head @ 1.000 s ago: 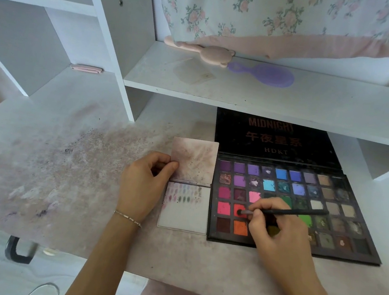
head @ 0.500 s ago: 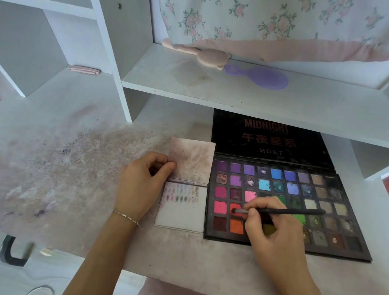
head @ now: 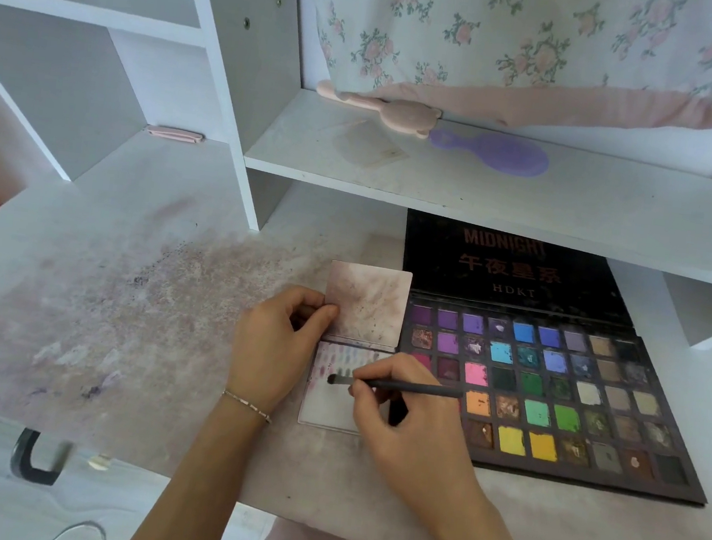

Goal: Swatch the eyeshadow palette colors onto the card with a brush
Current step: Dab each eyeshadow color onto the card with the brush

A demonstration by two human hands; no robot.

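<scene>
Two hands (head: 274, 349), one brush (head: 394, 386), one palette (head: 554, 381), two cards (head: 366, 304).

The right hand (head: 411, 427) carried the brush (head: 394, 386) from the palette (head: 587, 402) onto the card (head: 330, 404).

home vanity desk (head: 125, 332) (floral curtain (head: 527, 36))

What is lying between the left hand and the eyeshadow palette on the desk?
In the head view, the card lies between the left hand and the palette. The right hand holds the brush, its tip over the card.
</scene>
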